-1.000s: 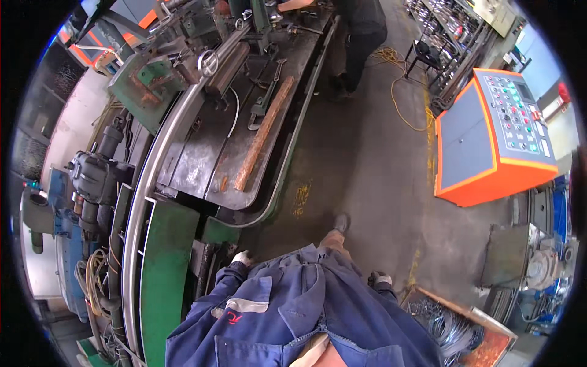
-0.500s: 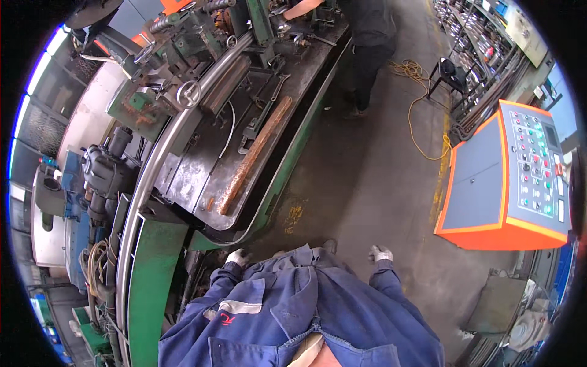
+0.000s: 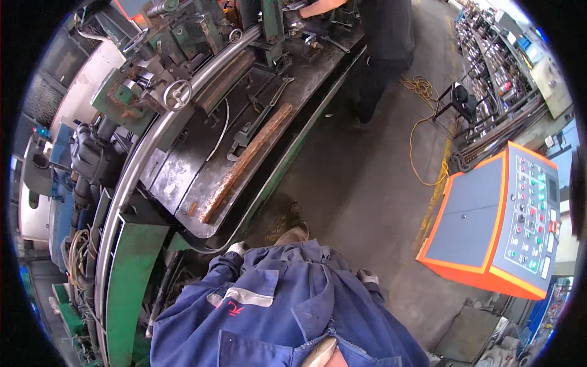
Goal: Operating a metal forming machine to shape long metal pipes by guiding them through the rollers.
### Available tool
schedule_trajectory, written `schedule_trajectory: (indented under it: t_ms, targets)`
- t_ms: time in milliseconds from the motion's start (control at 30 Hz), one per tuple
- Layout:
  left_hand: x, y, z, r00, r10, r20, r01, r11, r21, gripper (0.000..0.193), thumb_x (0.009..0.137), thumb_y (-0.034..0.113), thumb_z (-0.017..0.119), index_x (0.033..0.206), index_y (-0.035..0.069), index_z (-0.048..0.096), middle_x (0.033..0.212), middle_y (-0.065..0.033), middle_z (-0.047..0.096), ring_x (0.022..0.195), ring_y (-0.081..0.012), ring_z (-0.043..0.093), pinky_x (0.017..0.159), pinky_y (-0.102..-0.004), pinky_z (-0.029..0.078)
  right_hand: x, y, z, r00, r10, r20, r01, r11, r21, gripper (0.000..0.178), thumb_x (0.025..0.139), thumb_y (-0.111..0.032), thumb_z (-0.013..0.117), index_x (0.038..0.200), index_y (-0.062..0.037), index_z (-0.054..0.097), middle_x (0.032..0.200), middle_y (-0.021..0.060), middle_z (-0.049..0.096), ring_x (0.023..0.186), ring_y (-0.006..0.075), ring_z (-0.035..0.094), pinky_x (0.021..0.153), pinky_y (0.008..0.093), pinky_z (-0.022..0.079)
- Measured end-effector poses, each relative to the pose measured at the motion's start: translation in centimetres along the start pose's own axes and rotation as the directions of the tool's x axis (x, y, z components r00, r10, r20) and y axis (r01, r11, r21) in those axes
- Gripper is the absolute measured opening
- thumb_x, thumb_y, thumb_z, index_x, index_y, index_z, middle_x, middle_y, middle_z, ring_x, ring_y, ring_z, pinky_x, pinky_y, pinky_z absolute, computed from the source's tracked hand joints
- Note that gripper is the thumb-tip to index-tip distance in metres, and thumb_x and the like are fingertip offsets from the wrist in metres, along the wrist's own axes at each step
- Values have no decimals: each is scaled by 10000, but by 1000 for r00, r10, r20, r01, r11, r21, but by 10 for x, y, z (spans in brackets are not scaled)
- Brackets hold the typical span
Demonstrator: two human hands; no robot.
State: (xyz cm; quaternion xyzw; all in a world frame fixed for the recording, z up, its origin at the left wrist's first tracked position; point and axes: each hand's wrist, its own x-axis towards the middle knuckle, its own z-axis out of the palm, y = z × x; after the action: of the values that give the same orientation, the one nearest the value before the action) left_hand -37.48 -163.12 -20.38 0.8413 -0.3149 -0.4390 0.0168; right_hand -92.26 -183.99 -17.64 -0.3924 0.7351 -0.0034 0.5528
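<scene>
My left hand (image 3: 238, 248), in a pale glove, hangs beside my blue jacket near the rounded corner of the green machine's metal table (image 3: 160, 174). Its fingers are mostly hidden. By my other hip, my right hand (image 3: 367, 278) shows only as a small, dark-and-pale gloved patch past the sleeve. Neither hand visibly touches anything. On the table nearest my left hand lies a long rusty metal bar (image 3: 247, 162). An adjustable wrench (image 3: 259, 122) rests alongside it, with a thin pale curved strip (image 3: 221, 131) farther left.
A polished curved rail (image 3: 136, 160) and a handwheel (image 3: 178, 95) run along the machine. Ahead, a person in dark clothes (image 3: 384, 46) reaches over the table. An orange-grey control console (image 3: 468, 211) stands right. A yellow cable (image 3: 414, 131) lies on the floor near a black stool (image 3: 455, 101).
My view has shifted, and the console now sits lower in it. My shoe has come into sight in front. My right hand has dropped back closer to my hip. The other person still reaches over the table.
</scene>
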Motion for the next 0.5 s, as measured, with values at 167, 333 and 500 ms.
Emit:
schedule_trajectory:
  t_ms: [167, 333, 500]
  targets:
    - [85, 45, -29, 991, 103, -87, -99, 994, 51, 542, 829, 371, 693, 1278, 72, 654, 1212, -261, 674, 1157, -416, 639, 971, -482, 510, 0, -80, -18, 995, 30, -93, -30, 1000, 2, 400, 901, -315, 733, 1147, 0, 719, 996, 146, 762, 927, 220, 727, 842, 369, 567]
    - [141, 104, -85, 970, 240, -36, -240, 971, 13, 626, 782, 471, 742, 1238, 49, 662, 1165, -247, 696, 1112, -417, 657, 955, -472, 525, 33, -130, -12, 984, 51, -171, -15, 979, 201, 351, 933, -284, 694, 1104, 22, 719, 924, 147, 751, 814, 210, 721, 761, 349, 571]
    - [169, 102, -126, 976, 213, -36, -214, 976, -40, 607, 809, 516, 731, 1201, 54, 687, 1124, -236, 713, 1091, -405, 670, 929, -469, 528, 90, -175, 1, 998, -14, -69, 31, 967, 255, 251, 960, -197, 672, 1086, 19, 696, 803, 110, 710, 645, 202, 660, 580, 342, 534]
